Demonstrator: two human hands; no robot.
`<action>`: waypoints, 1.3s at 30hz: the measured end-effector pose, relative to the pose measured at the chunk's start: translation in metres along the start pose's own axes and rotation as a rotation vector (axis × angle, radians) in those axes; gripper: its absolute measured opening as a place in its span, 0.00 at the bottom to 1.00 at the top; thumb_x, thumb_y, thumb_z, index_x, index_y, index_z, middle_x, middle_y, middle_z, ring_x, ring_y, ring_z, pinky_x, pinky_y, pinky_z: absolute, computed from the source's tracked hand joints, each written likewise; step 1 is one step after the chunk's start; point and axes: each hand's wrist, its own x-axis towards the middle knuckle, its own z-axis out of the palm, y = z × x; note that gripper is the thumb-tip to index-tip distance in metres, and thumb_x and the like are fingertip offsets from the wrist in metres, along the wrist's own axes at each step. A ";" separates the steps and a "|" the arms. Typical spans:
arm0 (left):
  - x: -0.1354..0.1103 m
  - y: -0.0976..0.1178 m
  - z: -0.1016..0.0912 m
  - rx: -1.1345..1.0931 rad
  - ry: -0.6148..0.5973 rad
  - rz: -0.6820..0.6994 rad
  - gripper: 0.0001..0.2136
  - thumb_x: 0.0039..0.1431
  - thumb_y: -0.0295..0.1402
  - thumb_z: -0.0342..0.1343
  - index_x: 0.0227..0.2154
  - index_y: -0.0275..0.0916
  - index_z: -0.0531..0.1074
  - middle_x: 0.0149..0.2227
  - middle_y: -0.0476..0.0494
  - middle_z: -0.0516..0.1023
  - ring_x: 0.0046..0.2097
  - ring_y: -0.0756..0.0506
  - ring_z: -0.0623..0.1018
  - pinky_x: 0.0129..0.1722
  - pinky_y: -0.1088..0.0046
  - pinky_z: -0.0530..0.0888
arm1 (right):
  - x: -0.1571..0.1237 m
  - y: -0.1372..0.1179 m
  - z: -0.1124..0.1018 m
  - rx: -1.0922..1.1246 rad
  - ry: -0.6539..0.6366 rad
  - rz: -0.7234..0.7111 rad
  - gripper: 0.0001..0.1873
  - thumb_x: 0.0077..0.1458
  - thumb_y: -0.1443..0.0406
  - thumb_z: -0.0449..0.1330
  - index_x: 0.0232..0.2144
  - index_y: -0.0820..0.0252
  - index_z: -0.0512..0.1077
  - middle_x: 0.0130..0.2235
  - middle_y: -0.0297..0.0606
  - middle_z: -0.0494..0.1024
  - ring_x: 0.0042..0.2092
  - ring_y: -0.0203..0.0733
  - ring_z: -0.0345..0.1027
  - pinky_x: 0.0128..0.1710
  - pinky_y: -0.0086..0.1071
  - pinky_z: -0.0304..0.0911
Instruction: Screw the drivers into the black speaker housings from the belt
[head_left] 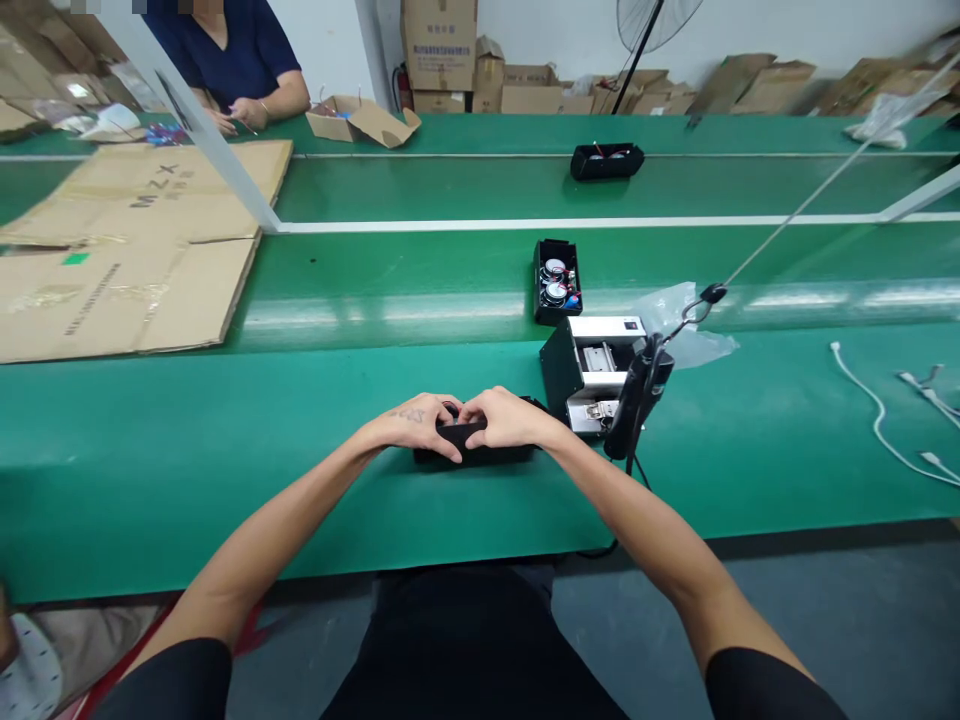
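Note:
A long black speaker case (480, 457) lies on the green worktop just in front of me. My left hand (422, 420) grips its left part, thumb against the near wall and fingers bent over into the top. On the right part, my right hand (504, 415) holds the same wall between thumb and curled fingers. The fingertips meet near the middle, and what they touch inside the case is mostly hidden. Right of my right hand stands a silver and black screw feeder (600, 380). A black electric screwdriver (637, 400) hangs from a cord before it.
Beyond the feeder sit an open speaker case (556, 285) with two round drivers and another black case (607, 162). Flattened cardboard (135, 250) covers the left. White cables (885, 425) lie at right. A co-worker (232, 60) sits across a white frame bar (525, 226).

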 end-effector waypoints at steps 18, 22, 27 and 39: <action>-0.002 -0.001 0.006 -0.124 0.043 0.050 0.18 0.45 0.46 0.69 0.18 0.36 0.75 0.44 0.49 0.75 0.35 0.50 0.74 0.31 0.74 0.64 | -0.005 -0.010 0.021 -0.376 0.070 0.014 0.19 0.49 0.60 0.66 0.45 0.54 0.80 0.33 0.40 0.84 0.37 0.52 0.78 0.30 0.34 0.55; -0.005 0.001 0.006 -0.085 0.039 0.060 0.17 0.48 0.45 0.69 0.19 0.36 0.77 0.45 0.49 0.76 0.32 0.51 0.74 0.30 0.74 0.65 | -0.008 -0.008 0.025 -0.383 0.108 -0.030 0.20 0.51 0.60 0.66 0.48 0.56 0.78 0.35 0.42 0.84 0.37 0.52 0.77 0.36 0.36 0.60; -0.017 0.000 0.024 0.135 0.170 0.179 0.13 0.51 0.44 0.70 0.26 0.39 0.80 0.49 0.45 0.78 0.48 0.40 0.78 0.47 0.66 0.72 | -0.042 -0.008 0.035 -0.147 0.373 -0.239 0.19 0.54 0.64 0.67 0.49 0.59 0.75 0.43 0.44 0.81 0.47 0.49 0.74 0.49 0.41 0.64; -0.043 0.001 0.093 0.507 0.482 0.387 0.09 0.59 0.37 0.65 0.26 0.40 0.81 0.51 0.45 0.81 0.65 0.27 0.65 0.61 0.44 0.65 | -0.135 0.089 0.038 0.139 1.498 0.363 0.25 0.60 0.55 0.60 0.55 0.60 0.68 0.52 0.51 0.76 0.52 0.53 0.72 0.51 0.49 0.67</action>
